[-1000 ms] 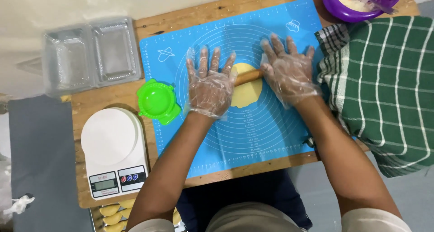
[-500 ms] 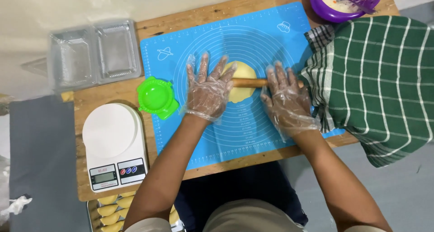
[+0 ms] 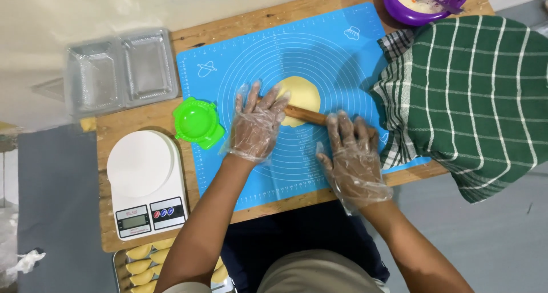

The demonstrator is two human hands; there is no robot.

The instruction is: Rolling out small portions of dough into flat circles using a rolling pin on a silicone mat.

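Wooden surface (image 3: 142, 117), plank top, carrying everything listed. Green checked cloth (image 3: 474, 93), large, draped over the surface edge just right of the right hand. Blue silicone mat (image 3: 228, 162) with ring markings, spread under both hands. White kitchen scale (image 3: 147, 182), well left of the left hand, nearer the person. Clear plastic clamshell container (image 3: 120, 70), open and flat, beyond the scale and up-left of the left hand. Purple bowl (image 3: 425, 2) with pale filling, far corner, well beyond the right hand. Green dumpling press (image 3: 198, 122), lying open just beside the left hand, overlapping the mat's left border. Left hand (image 3: 257, 124), in a loose clear glove, grip flat with fingers spread, palm pressing the left end of a wooden rolling pin (image 3: 305, 116). Right hand (image 3: 353, 153), gloved alike, flat and open over the pin's right end. Yellow dough disc (image 3: 302, 96), thin, under the pin between the two hands, mostly on their far side. Folded yellow pastries (image 3: 140, 259) on a tray at the bottom edge, below the scale.
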